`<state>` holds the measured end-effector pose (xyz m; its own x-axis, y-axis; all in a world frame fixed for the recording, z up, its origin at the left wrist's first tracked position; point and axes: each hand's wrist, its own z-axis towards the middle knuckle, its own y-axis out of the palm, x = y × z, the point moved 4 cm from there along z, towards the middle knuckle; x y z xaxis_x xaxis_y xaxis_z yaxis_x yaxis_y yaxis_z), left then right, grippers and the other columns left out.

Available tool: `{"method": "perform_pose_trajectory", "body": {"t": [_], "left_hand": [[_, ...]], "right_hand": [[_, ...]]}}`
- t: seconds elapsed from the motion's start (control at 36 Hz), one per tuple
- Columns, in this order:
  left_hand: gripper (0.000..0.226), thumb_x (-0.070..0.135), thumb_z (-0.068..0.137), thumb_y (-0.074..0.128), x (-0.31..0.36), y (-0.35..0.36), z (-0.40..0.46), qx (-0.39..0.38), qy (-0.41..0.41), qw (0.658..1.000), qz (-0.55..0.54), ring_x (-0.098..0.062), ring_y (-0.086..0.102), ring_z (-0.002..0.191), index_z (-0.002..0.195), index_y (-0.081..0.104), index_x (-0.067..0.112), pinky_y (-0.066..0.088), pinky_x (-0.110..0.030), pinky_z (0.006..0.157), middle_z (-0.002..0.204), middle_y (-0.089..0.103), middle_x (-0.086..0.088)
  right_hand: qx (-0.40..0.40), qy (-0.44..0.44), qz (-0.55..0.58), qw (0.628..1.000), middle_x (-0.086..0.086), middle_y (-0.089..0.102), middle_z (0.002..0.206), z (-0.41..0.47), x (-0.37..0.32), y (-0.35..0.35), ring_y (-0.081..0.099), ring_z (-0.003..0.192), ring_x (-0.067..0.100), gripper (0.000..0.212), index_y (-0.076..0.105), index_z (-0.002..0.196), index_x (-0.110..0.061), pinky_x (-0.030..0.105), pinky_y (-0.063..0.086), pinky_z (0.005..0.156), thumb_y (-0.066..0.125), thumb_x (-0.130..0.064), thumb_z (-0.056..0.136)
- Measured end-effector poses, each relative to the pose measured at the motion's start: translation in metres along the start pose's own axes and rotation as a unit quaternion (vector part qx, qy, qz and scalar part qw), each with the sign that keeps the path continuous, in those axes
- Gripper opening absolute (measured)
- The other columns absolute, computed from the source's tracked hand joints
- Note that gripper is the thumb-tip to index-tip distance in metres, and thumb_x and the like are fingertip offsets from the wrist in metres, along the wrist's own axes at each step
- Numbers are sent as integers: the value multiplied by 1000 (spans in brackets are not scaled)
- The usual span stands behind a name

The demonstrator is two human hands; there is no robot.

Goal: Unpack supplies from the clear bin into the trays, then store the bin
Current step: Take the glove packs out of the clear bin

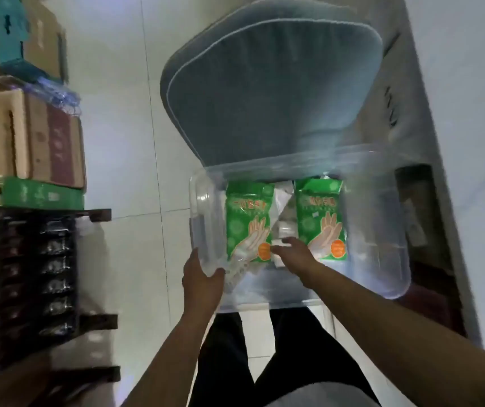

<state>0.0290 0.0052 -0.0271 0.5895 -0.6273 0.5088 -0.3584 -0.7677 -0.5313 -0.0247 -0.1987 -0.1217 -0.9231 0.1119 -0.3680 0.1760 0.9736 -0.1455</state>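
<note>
White tiled floor (124, 127) (glossy), grey cushioned chair (270, 92).

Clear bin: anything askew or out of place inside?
Nothing spilled or damaged. Two green glove packs lie flat in the clear bin, with loose clear wrapping bunched between them. The picture is blurred.

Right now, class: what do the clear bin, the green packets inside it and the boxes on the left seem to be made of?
Clear bin: likely rigid, glossy plastic; you see through its walls.
Green packets: probably thin printed plastic film; shiny and creased.
Boxes: seemingly matte brown cardboard, with folded flaps.
</note>
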Motion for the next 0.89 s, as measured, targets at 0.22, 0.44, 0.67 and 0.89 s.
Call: {"method": "perform_pose_trajectory", "body": {"t": [0.22, 0.44, 0.67, 0.89], "left_hand": [[75, 20, 90, 66, -15, 4, 19, -14, -41, 999, 7, -20, 37, 140, 154, 27, 24, 32, -32, 108, 155, 34, -3], [74, 22, 92, 63, -19, 8, 19, -5, -37, 999, 19, -18, 33, 142, 154, 24, 28, 29, -26, 100, 158, 30, 2], [73, 17, 90, 66, -22, 2, 16, -27, -63, 998, -5, -18, 39, 138, 151, 29, 31, 33, -30, 104, 153, 37, 3], [48, 15, 93, 61, -20, -20, 6, -8, -65, 997, -30, -19, 51, 124, 136, 52, 36, 43, -32, 90, 141, 52, 3]], "right_hand": [[9, 152, 147, 977, 15, 57, 115, 73, -18, 46, 55, 87, 25, 59, 46, 132, -6, 39, 52, 81, 65, -32, 83], [82, 135, 148, 976, 15, 53, 135, 96, -22, 69, 59, 104, 29, 68, 29, 147, -7, 32, 48, 77, 60, -14, 87], [62, 124, 88, 986, 13, 66, 111, 95, -19, 47, 66, 97, 28, 21, 59, 109, -2, 38, 57, 88, 53, -11, 91], [70, 79, 94, 990, 15, 69, 100, 87, -13, 32, 68, 96, 36, 25, 62, 98, -11, 54, 58, 84, 58, -5, 74]]}}
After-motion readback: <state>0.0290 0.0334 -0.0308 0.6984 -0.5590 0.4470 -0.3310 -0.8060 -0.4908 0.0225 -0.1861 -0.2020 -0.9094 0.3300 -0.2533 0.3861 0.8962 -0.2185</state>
